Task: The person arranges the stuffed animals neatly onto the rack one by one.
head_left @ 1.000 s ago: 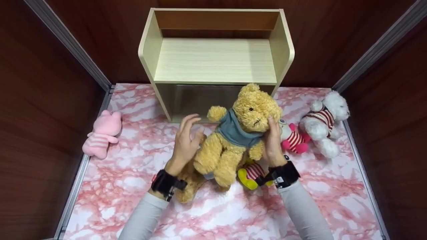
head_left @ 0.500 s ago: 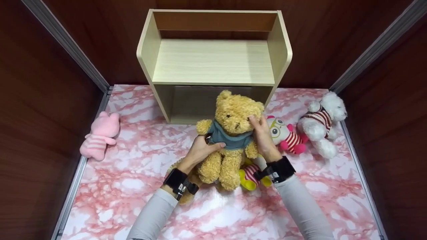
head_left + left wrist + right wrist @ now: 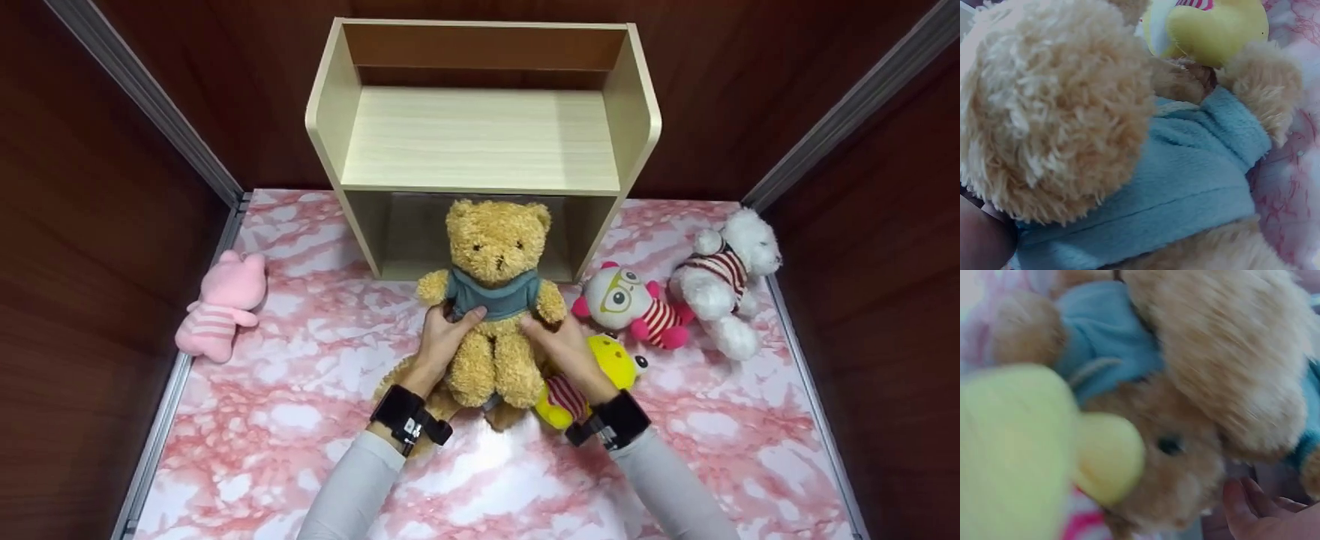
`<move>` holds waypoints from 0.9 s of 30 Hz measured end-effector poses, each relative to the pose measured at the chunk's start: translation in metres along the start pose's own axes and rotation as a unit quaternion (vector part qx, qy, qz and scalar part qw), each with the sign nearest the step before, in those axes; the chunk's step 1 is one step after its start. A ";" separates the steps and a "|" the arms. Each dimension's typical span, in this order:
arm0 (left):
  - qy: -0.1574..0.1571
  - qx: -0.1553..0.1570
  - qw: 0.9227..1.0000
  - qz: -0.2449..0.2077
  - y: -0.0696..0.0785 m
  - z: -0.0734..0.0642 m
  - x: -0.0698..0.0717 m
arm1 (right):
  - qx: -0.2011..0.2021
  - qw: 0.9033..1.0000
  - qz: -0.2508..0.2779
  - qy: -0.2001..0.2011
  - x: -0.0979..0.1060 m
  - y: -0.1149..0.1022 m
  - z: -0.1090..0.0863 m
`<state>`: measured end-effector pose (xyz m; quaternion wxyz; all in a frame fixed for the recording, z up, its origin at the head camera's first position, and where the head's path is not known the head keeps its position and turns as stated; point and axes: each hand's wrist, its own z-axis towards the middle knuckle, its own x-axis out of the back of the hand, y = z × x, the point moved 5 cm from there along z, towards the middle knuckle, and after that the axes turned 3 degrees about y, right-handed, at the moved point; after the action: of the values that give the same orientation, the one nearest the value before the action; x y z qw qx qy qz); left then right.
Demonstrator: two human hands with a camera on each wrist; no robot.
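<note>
Head view: left hand (image 3: pixel 439 342) and right hand (image 3: pixel 567 346) grasp the plush teddy bear (image 3: pixel 498 244) at either flank, a two-sided hold that probably steadies it upright

On my monitor, the held bear (image 3: pixel 496 301) hid most of a second bear (image 3: pixel 441 405) and the fingers of the left hand (image 3: pixel 441 339). The right hand (image 3: pixel 570 349) partly covered the yellow toy (image 3: pixel 616 361), blurred and cropped in the right-wrist view; the head view cut off the near edge of the marbled surface (image 3: pixel 480 499).
</note>
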<state>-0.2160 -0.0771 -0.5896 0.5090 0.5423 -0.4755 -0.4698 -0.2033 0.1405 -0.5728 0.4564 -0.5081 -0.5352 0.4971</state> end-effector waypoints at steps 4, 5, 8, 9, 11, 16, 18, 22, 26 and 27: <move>-0.025 -0.017 0.999 -0.012 -0.003 -0.002 -0.006 | -0.031 0.999 -0.008 0.009 -0.009 0.006 0.004; -0.035 -0.022 0.999 -0.013 -0.003 -0.003 -0.007 | -0.039 0.999 -0.021 0.018 -0.009 0.006 0.006; -0.060 -0.026 0.998 -0.016 -0.005 -0.006 -0.009 | -0.070 0.995 -0.071 0.021 -0.010 0.005 0.010; -0.068 -0.020 0.997 -0.020 -0.005 -0.007 -0.010 | -0.082 0.993 -0.082 0.014 -0.010 0.005 0.012; -0.075 -0.006 0.997 -0.014 -0.007 -0.010 -0.009 | -0.085 0.992 -0.095 0.001 -0.008 0.003 0.016; -0.064 0.024 0.997 0.039 -0.017 -0.013 -0.004 | -0.084 0.988 -0.131 -0.003 0.006 -0.001 0.035; -0.052 0.010 0.996 0.076 -0.020 -0.012 -0.002 | -0.087 0.988 -0.128 -0.002 0.010 -0.003 0.044; -0.020 -0.078 0.982 0.170 -0.024 -0.011 0.003 | -0.114 0.992 -0.060 -0.009 0.014 -0.006 0.063; -0.001 -0.161 0.963 0.216 -0.029 -0.012 0.006 | -0.151 0.988 0.028 -0.021 0.011 -0.009 0.083; 0.003 -0.172 0.959 0.225 -0.030 -0.014 0.007 | -0.160 0.986 0.047 -0.021 0.010 -0.009 0.088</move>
<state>-0.2006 -0.0821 -0.6196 0.6885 0.3272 -0.4960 -0.4158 -0.2923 0.1449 -0.5719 0.3341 -0.5886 -0.5929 0.4364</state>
